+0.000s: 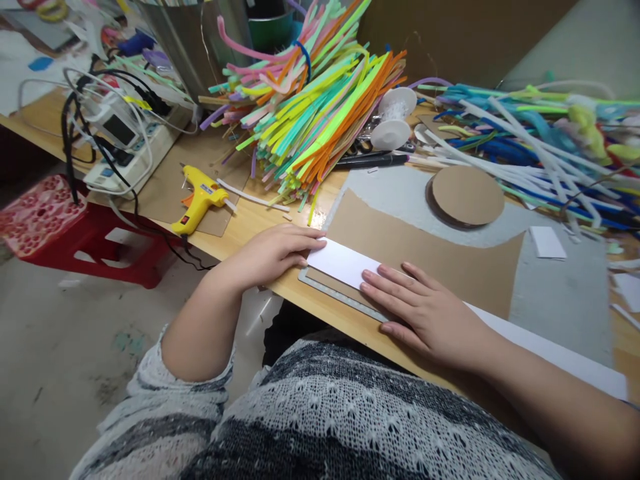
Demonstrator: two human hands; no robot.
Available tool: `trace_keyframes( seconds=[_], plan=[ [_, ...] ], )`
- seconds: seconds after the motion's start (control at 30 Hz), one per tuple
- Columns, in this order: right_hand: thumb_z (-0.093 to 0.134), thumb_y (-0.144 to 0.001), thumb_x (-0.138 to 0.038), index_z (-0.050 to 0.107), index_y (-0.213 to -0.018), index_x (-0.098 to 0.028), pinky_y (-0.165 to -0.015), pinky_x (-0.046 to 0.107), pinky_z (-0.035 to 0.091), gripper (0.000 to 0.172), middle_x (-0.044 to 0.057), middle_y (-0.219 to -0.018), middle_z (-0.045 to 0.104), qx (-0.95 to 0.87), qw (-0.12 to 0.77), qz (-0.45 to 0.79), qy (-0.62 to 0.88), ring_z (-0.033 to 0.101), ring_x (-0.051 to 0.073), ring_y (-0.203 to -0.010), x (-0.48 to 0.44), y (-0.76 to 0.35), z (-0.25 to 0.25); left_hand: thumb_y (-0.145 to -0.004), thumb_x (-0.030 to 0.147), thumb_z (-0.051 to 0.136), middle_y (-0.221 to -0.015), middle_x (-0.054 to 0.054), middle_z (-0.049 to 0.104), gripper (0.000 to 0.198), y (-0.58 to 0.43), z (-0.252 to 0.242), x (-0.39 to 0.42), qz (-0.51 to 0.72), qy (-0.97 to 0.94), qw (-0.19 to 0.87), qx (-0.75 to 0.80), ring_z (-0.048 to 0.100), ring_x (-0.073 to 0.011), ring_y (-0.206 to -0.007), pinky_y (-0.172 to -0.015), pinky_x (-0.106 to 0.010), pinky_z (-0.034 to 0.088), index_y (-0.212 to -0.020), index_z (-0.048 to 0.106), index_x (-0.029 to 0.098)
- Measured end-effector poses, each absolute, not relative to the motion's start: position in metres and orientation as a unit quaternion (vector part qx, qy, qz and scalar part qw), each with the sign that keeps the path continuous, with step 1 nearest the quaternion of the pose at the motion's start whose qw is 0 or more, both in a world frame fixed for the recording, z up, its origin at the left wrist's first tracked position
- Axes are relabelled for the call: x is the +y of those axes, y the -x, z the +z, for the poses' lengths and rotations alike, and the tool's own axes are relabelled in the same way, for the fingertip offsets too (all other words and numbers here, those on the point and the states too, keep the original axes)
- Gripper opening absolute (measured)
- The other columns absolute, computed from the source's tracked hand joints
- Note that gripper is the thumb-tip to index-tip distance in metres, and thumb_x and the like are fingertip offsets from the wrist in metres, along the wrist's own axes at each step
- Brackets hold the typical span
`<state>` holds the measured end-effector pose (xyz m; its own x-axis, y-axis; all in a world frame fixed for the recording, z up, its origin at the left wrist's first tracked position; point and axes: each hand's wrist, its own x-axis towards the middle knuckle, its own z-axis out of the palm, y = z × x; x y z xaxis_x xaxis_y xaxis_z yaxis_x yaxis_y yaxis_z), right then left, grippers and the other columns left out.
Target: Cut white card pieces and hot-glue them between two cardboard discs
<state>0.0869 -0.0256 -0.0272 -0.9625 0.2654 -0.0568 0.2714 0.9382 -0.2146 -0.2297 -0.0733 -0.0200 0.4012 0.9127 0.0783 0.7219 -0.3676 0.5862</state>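
A long white paper strip [343, 263] lies across brown cardboard [395, 233] along the table's front edge. At its left end is my left hand [275, 253], fingers held together over the corner and the thumb against the end. My right hand [425, 310] rests flat on the strip further right, fingers stretched out and slightly apart. Under the right forearm the strip carries on toward the lower right. Beneath the cardboard is a grey cutting mat [560, 307]. Round cardboard discs [469, 195] are stacked beyond the cardboard's curved edge.
A yellow hot glue gun [201, 199] lies left of the mat, near a power strip [135, 157] with tangled cables. Behind stand bundled pipe cleaners [320, 127] and a white spool [395, 117]. Loose pipe cleaners [540, 147] cover the back right. A red stool [115, 240] is below.
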Motion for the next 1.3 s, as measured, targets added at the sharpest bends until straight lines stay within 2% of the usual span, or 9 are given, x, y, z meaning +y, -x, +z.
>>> trace_keyframes(
  seconds=[0.3, 0.47, 0.6, 1.1, 1.2, 1.3],
  plan=[
    [0.043, -0.092, -0.047, 0.014, -0.149, -0.030, -0.114, 0.052, 0.022, 0.066, 0.000, -0.150, 0.033, 0.983, 0.006, -0.118, -0.139, 0.028, 0.024, -0.139, -0.026, -0.086, -0.027, -0.084, 0.016, 0.060, -0.135, -0.005, 0.055, 0.045, 0.233, -0.018, -0.072, 0.208, -0.794, 0.258, 0.510, 0.052, -0.0189, -0.123, -0.104, -0.044, 0.041, -0.126, 0.056, 0.029],
    [0.042, -0.093, -0.047, 0.013, -0.149, -0.031, -0.114, 0.051, 0.021, 0.066, -0.001, -0.150, 0.032, 0.984, 0.011, -0.110, -0.141, 0.029, 0.023, -0.139, -0.027, -0.086, -0.027, -0.085, 0.017, 0.057, -0.135, -0.007, 0.055, 0.045, 0.241, -0.014, -0.069, 0.224, -0.781, 0.286, 0.507, 0.050, -0.0201, -0.125, -0.106, -0.044, 0.039, -0.129, 0.054, 0.024],
    [0.041, -0.093, -0.047, 0.010, -0.150, -0.030, -0.114, 0.051, 0.021, 0.067, -0.001, -0.151, 0.029, 0.986, 0.023, -0.089, -0.136, 0.027, 0.023, -0.140, -0.026, -0.086, -0.027, -0.084, 0.019, 0.060, -0.129, -0.007, 0.059, 0.041, 0.240, -0.019, -0.070, 0.237, -0.790, 0.263, 0.501, 0.053, -0.0203, -0.121, -0.104, -0.044, 0.041, -0.125, 0.057, 0.023],
    [0.041, -0.093, -0.047, 0.010, -0.150, -0.029, -0.116, 0.049, 0.017, 0.067, -0.002, -0.152, 0.028, 0.987, 0.024, -0.086, -0.132, 0.025, 0.022, -0.141, -0.026, -0.087, -0.028, -0.087, 0.011, 0.049, -0.121, -0.006, 0.064, 0.035, 0.238, -0.023, -0.070, 0.251, -0.794, 0.244, 0.497, 0.057, -0.0175, -0.114, -0.100, -0.041, 0.045, -0.117, 0.062, 0.023],
    [0.040, -0.094, -0.047, 0.011, -0.150, -0.029, -0.116, 0.048, 0.017, 0.066, -0.003, -0.152, 0.026, 0.987, 0.026, -0.085, -0.132, 0.024, 0.021, -0.141, -0.026, -0.088, -0.028, -0.089, 0.013, 0.046, -0.118, -0.007, 0.065, 0.030, 0.229, -0.024, -0.073, 0.285, -0.768, 0.239, 0.522, 0.058, -0.0174, -0.112, -0.098, -0.040, 0.046, -0.111, 0.065, 0.022],
    [0.040, -0.094, -0.047, 0.012, -0.150, -0.029, -0.116, 0.049, 0.019, 0.065, -0.003, -0.152, 0.027, 0.987, 0.025, -0.089, -0.132, 0.025, 0.022, -0.141, -0.026, -0.087, -0.028, -0.091, 0.014, 0.045, -0.116, -0.009, 0.064, 0.026, 0.206, -0.025, -0.082, 0.346, -0.701, 0.178, 0.598, 0.056, -0.0194, -0.111, -0.098, -0.043, 0.045, -0.105, 0.066, 0.018]
  ],
)
